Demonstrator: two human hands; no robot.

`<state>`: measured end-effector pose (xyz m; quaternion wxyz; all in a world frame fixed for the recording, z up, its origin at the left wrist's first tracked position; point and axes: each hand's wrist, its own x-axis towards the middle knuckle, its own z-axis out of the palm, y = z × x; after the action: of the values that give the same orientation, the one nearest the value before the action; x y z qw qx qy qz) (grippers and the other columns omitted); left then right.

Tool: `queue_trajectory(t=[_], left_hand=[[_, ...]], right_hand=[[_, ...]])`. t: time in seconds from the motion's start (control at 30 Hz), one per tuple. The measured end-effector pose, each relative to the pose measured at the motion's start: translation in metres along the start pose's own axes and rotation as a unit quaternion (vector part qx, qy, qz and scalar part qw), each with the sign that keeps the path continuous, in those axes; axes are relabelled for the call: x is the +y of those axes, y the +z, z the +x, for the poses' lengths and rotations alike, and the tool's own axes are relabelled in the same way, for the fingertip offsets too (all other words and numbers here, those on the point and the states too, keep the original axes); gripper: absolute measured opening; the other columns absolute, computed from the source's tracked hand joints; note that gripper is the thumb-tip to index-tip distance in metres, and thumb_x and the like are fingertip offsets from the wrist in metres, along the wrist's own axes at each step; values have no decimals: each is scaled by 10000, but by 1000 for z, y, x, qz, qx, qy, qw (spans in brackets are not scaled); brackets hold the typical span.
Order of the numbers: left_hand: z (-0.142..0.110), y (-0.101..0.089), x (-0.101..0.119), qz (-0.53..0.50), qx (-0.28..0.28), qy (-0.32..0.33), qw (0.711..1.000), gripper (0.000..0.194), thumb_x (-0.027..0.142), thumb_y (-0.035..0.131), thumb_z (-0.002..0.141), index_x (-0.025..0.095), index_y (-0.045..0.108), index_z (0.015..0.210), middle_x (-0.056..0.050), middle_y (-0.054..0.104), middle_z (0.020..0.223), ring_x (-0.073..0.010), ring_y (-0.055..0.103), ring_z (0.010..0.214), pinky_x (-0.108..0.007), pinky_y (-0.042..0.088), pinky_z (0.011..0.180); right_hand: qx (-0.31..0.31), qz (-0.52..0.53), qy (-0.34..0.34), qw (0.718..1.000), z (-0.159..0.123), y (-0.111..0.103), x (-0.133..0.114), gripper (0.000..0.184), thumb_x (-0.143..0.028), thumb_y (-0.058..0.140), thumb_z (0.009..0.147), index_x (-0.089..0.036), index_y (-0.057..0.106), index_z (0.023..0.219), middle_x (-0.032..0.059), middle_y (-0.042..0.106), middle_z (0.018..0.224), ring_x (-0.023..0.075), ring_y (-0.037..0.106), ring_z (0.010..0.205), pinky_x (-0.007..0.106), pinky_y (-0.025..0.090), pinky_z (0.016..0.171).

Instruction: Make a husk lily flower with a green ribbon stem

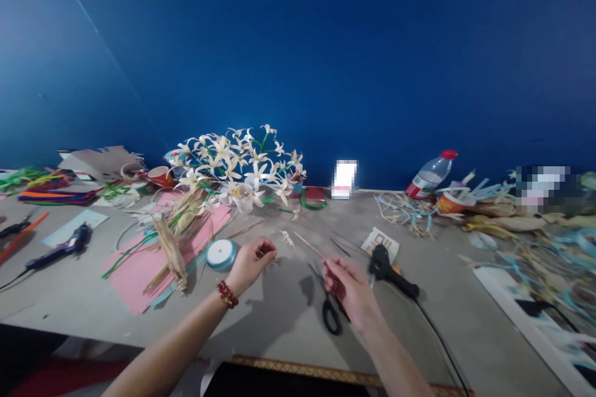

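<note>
My left hand (254, 263), with a red bead bracelet (226, 294) on its wrist, is closed with thumb and fingers together. Whatever may be between its fingertips is too small to tell. To its left lies a spool of pale blue ribbon (220, 254). My right hand (348, 288) is closed in a pinch on a thin wooden stick (308, 244), which points up and left. Black-handled scissors (331, 316) lie beneath the right hand, partly hidden by it. A small white petal-like piece (287, 238) rests between and beyond the hands.
White flowers (251, 164) on green stems stand in cups at the back. A black glue gun (391, 273) trails its cord at right. Pink paper (130, 276) with dried husks (170, 254) lies left. Beyond are a blue glue gun (60, 249), a bottle (431, 175) and a power strip (516, 322).
</note>
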<state>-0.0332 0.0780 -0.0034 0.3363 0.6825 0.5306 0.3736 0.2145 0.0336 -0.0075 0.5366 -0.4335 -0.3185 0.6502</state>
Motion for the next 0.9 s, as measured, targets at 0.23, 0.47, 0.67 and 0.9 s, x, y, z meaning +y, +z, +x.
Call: queue_trajectory(t=[0.23,0.47,0.67,0.9], left_hand=[[13,10,-13,97,-10,37,995,47,192,645,766,203,676,732,-14,676,751,-186,607,737,-276,431,676],[22,11,-24,168,-8,88,982,56,208,646,795,205,689,831,-64,694,896,-241,612,874,-364,449,820],[16,-3,3,216,38,171,961,100,216,562,865,207,659,843,-99,685,970,-272,597,977,-420,440,906],[25,-15,33,137,-65,195,969,101,235,594,866,209,667,801,-93,713,1023,-240,651,997,-364,483,898]], right_hand=[[72,39,-27,996,-11,-21,-19,268,-374,847,649,-182,679,732,-9,585,684,97,469,537,239,401,502],[65,22,-46,997,-17,-11,-26,264,-401,814,683,-189,663,728,-1,568,699,116,475,563,250,412,514],[45,-10,-72,996,-15,1,-31,274,-449,766,732,-194,675,771,5,565,718,135,504,601,268,451,561],[18,-126,-107,986,-11,16,-36,241,-439,675,817,-199,656,830,10,593,754,150,544,643,279,472,621]])
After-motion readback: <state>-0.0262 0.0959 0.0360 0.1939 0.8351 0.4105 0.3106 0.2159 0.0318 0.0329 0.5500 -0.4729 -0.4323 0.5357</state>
